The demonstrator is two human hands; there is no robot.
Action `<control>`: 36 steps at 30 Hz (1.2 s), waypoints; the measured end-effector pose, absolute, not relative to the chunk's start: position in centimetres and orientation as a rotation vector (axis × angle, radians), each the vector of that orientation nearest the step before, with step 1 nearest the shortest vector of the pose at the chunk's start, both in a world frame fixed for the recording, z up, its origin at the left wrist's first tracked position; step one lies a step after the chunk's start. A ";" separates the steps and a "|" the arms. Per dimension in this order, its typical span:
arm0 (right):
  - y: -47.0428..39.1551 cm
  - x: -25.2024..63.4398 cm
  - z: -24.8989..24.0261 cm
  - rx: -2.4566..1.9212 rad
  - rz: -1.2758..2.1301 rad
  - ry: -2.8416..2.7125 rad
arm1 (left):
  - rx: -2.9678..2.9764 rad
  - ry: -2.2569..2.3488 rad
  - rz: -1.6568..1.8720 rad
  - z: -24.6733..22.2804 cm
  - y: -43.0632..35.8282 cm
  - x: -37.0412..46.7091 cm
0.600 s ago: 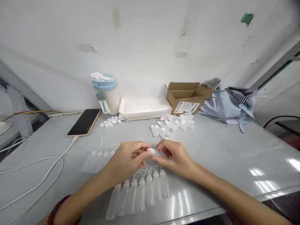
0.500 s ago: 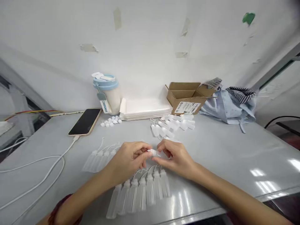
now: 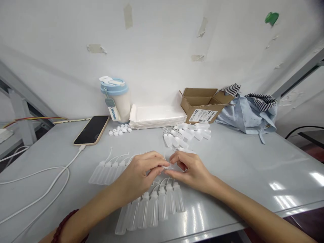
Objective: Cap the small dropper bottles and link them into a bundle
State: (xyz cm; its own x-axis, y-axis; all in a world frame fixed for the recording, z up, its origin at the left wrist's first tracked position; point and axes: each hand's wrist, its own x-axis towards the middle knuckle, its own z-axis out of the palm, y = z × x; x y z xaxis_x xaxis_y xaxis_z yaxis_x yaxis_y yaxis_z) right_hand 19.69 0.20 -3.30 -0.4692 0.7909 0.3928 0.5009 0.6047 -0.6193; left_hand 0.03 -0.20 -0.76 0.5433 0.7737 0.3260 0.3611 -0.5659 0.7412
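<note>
Above the middle of the table, my left hand (image 3: pixel 144 170) and my right hand (image 3: pixel 191 168) meet at a small clear plastic bottle (image 3: pixel 172 167). The left fingertips pinch its top end, while my right thumb and fingers close round its body, hiding most of it. Just below the hands lies a row of translucent bottles (image 3: pixel 153 211) with thin white tails at their necks. Another group of such bottles (image 3: pixel 103 172) lies left of my left wrist, partly covered by it. Beyond my right hand is a loose pile of white-capped bottles (image 3: pixel 187 135).
Small white caps (image 3: pixel 120 130) lie before a blue-lidded cup (image 3: pixel 118 101). A phone (image 3: pixel 91 130) with a white cable (image 3: pixel 58 180) is on the left. Along the wall stand a stack of white envelopes (image 3: pixel 158 116), an open cardboard box (image 3: pixel 202 108) and a light blue cloth bag (image 3: pixel 246 113).
My left fingers have closed further over the bottle's top, covering the white part that showed before. The right hand stays in almost the same place. The view has shifted slightly.
</note>
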 end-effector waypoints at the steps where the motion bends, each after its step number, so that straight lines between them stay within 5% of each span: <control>1: 0.2 19.7 -3.3 -1.025 0.576 -2.150 | 2.141 0.913 0.864 -0.7 -0.2 0.0; 18: 0.2 19.4 -3.5 -0.737 -0.217 -2.180 | 1.501 1.106 0.717 -0.2 0.0 0.2; 29: 0.1 19.5 -2.9 -0.809 0.115 -2.146 | 1.836 1.114 0.875 -0.3 -0.8 0.3; 36: -0.5 19.3 -3.0 -0.698 -0.248 -2.151 | 1.911 1.203 0.618 0.0 -0.8 0.2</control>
